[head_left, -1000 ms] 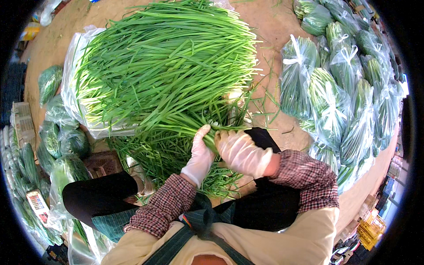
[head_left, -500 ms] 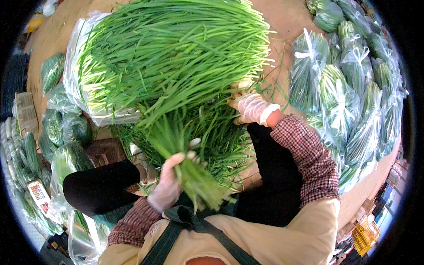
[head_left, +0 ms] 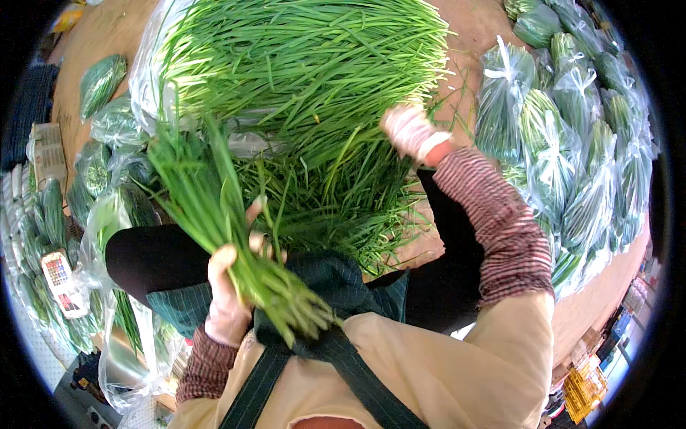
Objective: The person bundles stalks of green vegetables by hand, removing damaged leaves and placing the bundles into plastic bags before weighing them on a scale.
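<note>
My left hand (head_left: 225, 286), in a thin pale glove, is closed round a bunch of garlic chives (head_left: 227, 207) over my lap. The pale stem ends point toward my chest, while the green leaves fan out to the far left. My right hand (head_left: 411, 132), in a whitish glove, is at the lower right corner of a big heap of garlic chives (head_left: 307, 64). Motion smears its fingers, so I cannot make out their grip. Between my knees lies a tangle of loose, darker leaves (head_left: 336, 207).
Clear bags of bundled chives (head_left: 550, 157) crowd the right side. More bagged greens (head_left: 103, 86) lie along the left, near a phone-like device with a colourful screen (head_left: 61, 282). Plastic sheeting (head_left: 146, 71) edges the heap's left side. A yellow crate (head_left: 586, 393) stands at the lower right.
My left hand has moved left, drawing its bunch away from the heap, with the leaves swung to the left. My right hand has shifted slightly up and right along the heap's edge.
</note>
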A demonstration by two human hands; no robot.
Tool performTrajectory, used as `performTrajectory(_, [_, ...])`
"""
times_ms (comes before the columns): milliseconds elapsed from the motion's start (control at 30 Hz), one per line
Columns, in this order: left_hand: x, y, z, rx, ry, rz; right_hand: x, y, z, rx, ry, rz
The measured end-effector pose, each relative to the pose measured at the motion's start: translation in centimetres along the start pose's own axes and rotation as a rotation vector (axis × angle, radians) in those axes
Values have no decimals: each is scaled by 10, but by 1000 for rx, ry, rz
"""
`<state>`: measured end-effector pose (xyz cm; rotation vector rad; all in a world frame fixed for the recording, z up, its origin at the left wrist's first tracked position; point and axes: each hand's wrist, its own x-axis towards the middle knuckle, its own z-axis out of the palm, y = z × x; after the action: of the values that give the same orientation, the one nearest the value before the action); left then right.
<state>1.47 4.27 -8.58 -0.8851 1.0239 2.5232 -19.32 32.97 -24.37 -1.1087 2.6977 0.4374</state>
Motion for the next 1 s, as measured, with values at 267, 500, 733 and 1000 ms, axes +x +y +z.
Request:
performTrajectory(267, [47,-11,-77,-51,54,-30,-95,38,-163,547,535,533])
performTrajectory(500, [42,20,-79,-131,117,100,-95,-136,-7,435,-792,435])
performTrajectory(733, [-1,70,-62,-268,-154,90,-115,-212,193,377,-840,504])
performTrajectory(1000, [-7,68,-62,-235,62,131,-136,-65,19,644,-400,600])
